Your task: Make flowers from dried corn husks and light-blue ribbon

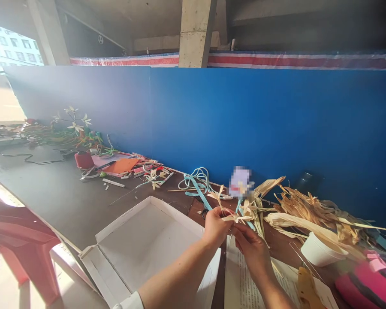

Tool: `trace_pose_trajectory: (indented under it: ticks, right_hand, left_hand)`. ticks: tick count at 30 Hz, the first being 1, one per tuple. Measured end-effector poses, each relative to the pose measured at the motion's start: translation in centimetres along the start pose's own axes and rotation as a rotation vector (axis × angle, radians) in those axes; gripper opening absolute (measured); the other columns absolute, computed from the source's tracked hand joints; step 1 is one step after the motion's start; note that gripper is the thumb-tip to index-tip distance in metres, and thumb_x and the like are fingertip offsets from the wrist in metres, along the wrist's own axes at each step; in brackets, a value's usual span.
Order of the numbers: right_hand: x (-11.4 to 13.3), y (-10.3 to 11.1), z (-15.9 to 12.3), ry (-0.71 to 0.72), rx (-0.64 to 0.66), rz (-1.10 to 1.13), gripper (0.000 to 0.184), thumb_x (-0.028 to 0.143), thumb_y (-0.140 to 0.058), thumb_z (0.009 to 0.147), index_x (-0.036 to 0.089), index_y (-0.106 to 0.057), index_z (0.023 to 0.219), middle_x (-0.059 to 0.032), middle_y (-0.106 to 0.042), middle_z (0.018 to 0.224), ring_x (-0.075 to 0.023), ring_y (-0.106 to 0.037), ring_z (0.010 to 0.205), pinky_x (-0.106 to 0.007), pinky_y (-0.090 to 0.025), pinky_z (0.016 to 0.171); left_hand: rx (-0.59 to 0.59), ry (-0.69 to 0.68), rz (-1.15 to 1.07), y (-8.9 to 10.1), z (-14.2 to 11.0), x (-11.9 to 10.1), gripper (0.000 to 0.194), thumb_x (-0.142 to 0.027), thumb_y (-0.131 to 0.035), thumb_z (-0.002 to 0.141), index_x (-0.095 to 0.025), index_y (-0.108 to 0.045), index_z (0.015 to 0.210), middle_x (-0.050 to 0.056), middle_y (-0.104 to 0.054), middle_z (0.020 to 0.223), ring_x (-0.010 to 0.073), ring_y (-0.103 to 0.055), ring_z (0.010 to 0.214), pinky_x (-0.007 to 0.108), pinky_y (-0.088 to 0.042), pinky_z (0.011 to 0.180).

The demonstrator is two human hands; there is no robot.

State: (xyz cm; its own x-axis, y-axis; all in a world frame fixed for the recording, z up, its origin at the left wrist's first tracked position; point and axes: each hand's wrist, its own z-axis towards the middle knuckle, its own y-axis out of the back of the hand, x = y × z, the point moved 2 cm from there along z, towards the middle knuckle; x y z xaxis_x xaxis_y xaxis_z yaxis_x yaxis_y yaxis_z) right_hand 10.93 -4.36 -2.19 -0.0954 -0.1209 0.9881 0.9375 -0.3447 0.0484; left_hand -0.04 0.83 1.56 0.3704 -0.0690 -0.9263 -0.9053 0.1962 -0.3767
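Note:
My left hand (216,226) has its fingers closed on a spray of cream husk flowers (249,209) above the table. Close beside it, the fingertips of my right hand (250,243) pinch the same spray from below. Pale blue wrapping shows on a stem behind the petals. Exactly where each finger grips is partly hidden by the hands. Under my hands lie an open white cardboard box (152,231) and a printed sheet (241,274). Dark scissor handles (204,213) show just left of my left hand.
Dry corn husks (305,206), a white cup (323,249) and a pink bag (369,281) lie to the right. Pale blue cord (199,178), another husk flower (153,178) and red thread (84,160) lie leftward. A blue panel (260,116) stands behind; a red chair (22,244) is at left.

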Motion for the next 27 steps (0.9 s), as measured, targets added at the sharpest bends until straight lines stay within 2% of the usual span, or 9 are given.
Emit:
trace_pose_trajectory:
  ticks: [6,10,13,15,17,22,27]
  right_hand:
    - [0.6,-0.1,-0.2,0.017,-0.022,0.005,0.032,0.043,-0.071,0.072,0.023,-0.072,0.098,0.0007,-0.062,0.068,-0.0128,-0.044,0.055,-0.025,-0.035,0.051]
    - [2.0,-0.1,-0.6,0.043,-0.013,-0.008,0.034,0.043,-0.070,0.072,0.023,-0.072,0.099,0.0005,-0.063,0.066,-0.0150,-0.049,0.057,-0.027,-0.041,0.056]
    - [2.7,0.0,-0.8,0.082,-0.018,-0.052,0.031,0.042,-0.069,0.074,0.025,-0.072,0.099,-0.0020,-0.069,0.087,-0.0193,-0.059,0.076,-0.030,-0.045,0.071]
    - [3.0,0.0,-0.8,0.106,-0.012,-0.056,0.030,0.041,-0.068,0.075,0.025,-0.072,0.100,-0.0030,-0.068,0.103,-0.0229,-0.059,0.093,-0.032,-0.044,0.082]
    - [3.0,0.0,-0.8,0.103,-0.007,-0.040,0.031,0.042,-0.068,0.075,0.024,-0.072,0.101,-0.0041,-0.068,0.107,-0.0256,-0.058,0.102,-0.035,-0.043,0.088]
    - [3.1,-0.2,-0.8,0.059,-0.047,0.004,0.030,0.044,-0.071,0.071,0.023,-0.073,0.094,-0.0040,-0.072,0.096,-0.0252,-0.062,0.094,-0.036,-0.046,0.088]
    - [3.4,-0.1,-0.7,0.010,-0.053,0.041,0.033,0.043,-0.071,0.071,0.024,-0.073,0.098,-0.0037,-0.073,0.094,-0.0243,-0.065,0.089,-0.035,-0.047,0.088]
  left_hand:
    - [0.013,-0.030,0.013,-0.1,0.1,-0.4,0.009,-0.012,-0.056,0.056,-0.014,-0.058,0.065,-0.003,-0.051,0.054,0.0066,-0.042,0.046,0.018,-0.033,0.042]
    - [0.064,-0.047,-0.005,-0.1,-0.1,-0.6,0.010,-0.011,-0.056,0.055,-0.014,-0.057,0.064,-0.003,-0.050,0.054,0.0063,-0.042,0.046,0.017,-0.034,0.042]
    - [0.063,-0.037,-0.014,-0.2,-0.3,-0.8,0.008,-0.015,-0.060,0.058,-0.014,-0.056,0.065,-0.003,-0.051,0.055,0.0063,-0.043,0.046,0.017,-0.035,0.042]
    - [0.064,-0.005,-0.034,-0.3,-0.4,-1.1,0.011,-0.018,-0.063,0.059,-0.014,-0.055,0.066,-0.002,-0.052,0.055,0.0065,-0.043,0.045,0.018,-0.036,0.041]
    - [0.064,0.016,-0.059,-0.4,-0.5,-1.3,0.013,-0.019,-0.064,0.058,-0.014,-0.055,0.067,-0.002,-0.053,0.055,0.0064,-0.044,0.045,0.018,-0.036,0.040]
    - [0.063,0.033,-0.081,-0.5,-0.6,-1.7,0.010,-0.017,-0.063,0.058,-0.014,-0.055,0.064,-0.003,-0.051,0.052,0.0054,-0.042,0.041,0.017,-0.034,0.039]
    - [0.048,0.044,-0.046,-0.5,-0.8,-1.5,0.012,-0.018,-0.065,0.060,-0.013,-0.058,0.068,-0.003,-0.052,0.052,0.0060,-0.045,0.042,0.017,-0.036,0.039]
